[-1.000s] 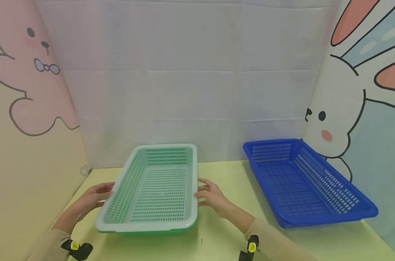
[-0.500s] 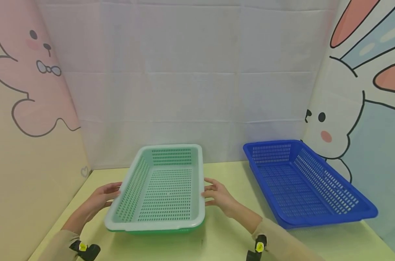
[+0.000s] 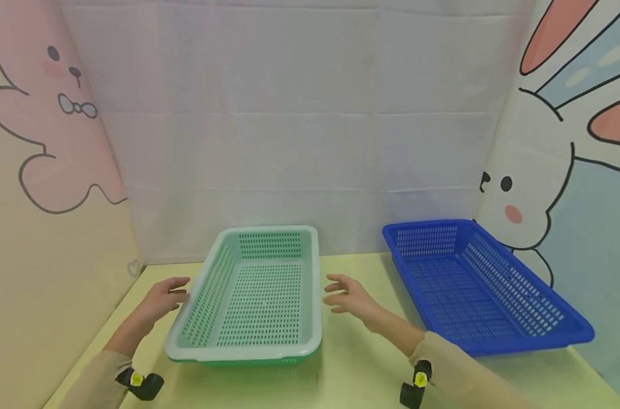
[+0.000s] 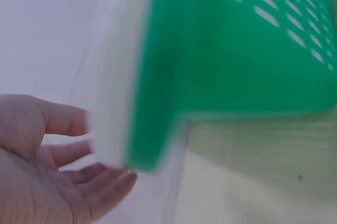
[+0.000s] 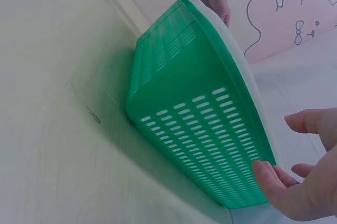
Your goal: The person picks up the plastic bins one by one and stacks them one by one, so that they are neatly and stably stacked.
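Note:
A pale, whitish slotted plastic basket point(image 3: 243, 354) stands on the left half of the table, nested in a green basket point(image 5: 174, 76) whose outer walls show in both wrist views. My left hand point(image 3: 161, 300) is held at the left long side, its fingers loosely bent by the rim; whether they still touch it I cannot tell. On the opposite side, my right hand point(image 3: 354, 299) hovers a little off the rim with its fingers spread and nothing in them. The right wrist view shows the gap between that hand point(image 5: 305, 182) and the green wall.
A blue slotted basket point(image 3: 514, 344) sits at the table's right, angled, close beside my right forearm. Behind the pale yellow table point(image 3: 361, 363) rises a white cloth backdrop point(image 3: 299, 142). Printed side panels point(image 3: 59, 272) border the left and right.
The nested baskets slid right between the first two frames, both hands on their sides, then stayed put. Since then, my right hand has come away rightward and my left hand has lifted slightly.

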A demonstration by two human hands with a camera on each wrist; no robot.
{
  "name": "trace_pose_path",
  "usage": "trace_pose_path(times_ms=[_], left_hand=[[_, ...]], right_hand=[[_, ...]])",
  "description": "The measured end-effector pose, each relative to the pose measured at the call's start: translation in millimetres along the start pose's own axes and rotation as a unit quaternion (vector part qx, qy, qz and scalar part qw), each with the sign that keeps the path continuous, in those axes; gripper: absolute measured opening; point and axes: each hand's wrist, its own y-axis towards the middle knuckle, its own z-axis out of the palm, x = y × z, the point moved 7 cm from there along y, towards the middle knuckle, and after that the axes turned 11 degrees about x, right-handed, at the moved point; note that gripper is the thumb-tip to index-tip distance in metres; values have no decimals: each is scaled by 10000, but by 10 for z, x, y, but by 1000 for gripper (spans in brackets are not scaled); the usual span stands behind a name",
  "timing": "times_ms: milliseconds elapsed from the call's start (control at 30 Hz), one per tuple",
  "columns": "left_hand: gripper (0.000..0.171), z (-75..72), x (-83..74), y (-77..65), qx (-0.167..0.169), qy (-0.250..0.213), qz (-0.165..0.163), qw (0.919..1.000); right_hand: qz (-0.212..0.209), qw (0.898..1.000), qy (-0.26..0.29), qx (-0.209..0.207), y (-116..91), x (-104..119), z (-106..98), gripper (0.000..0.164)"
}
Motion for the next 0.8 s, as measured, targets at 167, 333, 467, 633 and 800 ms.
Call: trace_pose_path(times_ms=[167, 333, 467, 633, 800], left_hand=[[56, -91, -258, 44, -250, -127, -213, 9994], [58, 24, -587, 136, -354, -385, -49, 9986], [57, 255, -822, 205, -234, -510, 160, 9983], [54, 549, -1070, 289, 7, -774, 416, 9961], [52, 823, -1272, 368, 1, -1090, 603, 9922]], right_hand=[[-99, 9980, -629, 48, -87, 124, -234, 58], [-318, 9921, -1189, 263, -191, 293, -495, 57], [-435, 9870, -1518, 317, -284, 385, -725, 58], [-289, 9812, -1906, 92, -383, 412, -1061, 61], [-171, 9727, -2310, -123, -505, 401, -1349, 65]])
